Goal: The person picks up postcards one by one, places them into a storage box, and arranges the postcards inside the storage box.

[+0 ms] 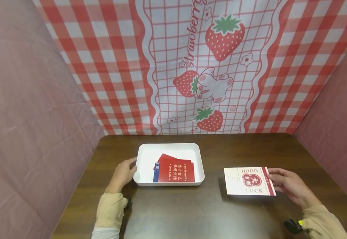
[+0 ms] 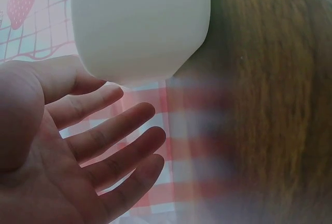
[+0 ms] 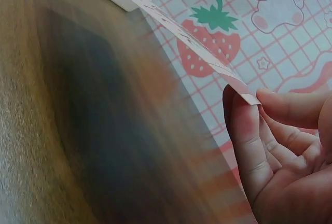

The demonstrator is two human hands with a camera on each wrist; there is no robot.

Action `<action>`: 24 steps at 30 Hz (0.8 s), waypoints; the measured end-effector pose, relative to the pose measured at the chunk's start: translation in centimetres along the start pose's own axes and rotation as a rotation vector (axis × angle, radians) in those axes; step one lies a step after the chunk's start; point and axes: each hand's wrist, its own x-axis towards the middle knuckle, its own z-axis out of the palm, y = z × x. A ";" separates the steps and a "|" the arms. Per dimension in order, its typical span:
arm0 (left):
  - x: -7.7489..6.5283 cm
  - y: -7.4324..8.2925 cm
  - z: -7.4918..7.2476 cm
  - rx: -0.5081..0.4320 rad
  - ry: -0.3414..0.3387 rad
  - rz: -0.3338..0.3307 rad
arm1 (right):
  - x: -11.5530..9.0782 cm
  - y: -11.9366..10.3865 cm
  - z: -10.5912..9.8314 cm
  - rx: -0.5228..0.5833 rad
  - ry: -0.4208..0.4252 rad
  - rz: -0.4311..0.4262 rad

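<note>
My right hand (image 1: 293,186) pinches one edge of a white card (image 1: 236,181) with a red border and "GOOD LUCK" lettering. Seen edge-on in the right wrist view, the thin card (image 3: 194,40) is held between thumb and fingers of the right hand (image 3: 290,146), above the table. On the left, a white tray (image 1: 143,151) lies flat. Inside it overlap several cards, with a red card (image 1: 176,171) on top and a blue one partly covered. My left hand (image 1: 122,174) is at the tray's left side, its fingers (image 2: 111,120) loosely extended; thumb and index finger are by the tray's edge.
A brown wooden table (image 1: 188,209) bears everything. Behind it hangs a red-and-white checked cloth (image 1: 125,66) with strawberries. Pink cloth walls (image 1: 36,132) stand on both sides. The card casts a shadow on the table.
</note>
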 end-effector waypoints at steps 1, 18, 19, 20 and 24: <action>0.0 0.0 0.0 0.000 0.002 0.001 | 0.0 -0.1 0.1 0.003 0.006 0.000; 0.0 0.1 0.0 -0.028 -0.019 -0.026 | 0.7 -1.8 2.6 0.071 0.086 0.002; 0.0 0.1 0.0 -0.029 -0.020 -0.028 | 0.7 -1.8 2.7 0.076 0.084 -0.001; 0.0 0.1 0.0 -0.027 -0.021 -0.028 | 0.7 -1.8 2.8 0.085 0.084 -0.003; 0.0 0.3 0.0 -0.018 -0.027 -0.036 | 0.6 -2.0 3.3 0.100 0.102 0.010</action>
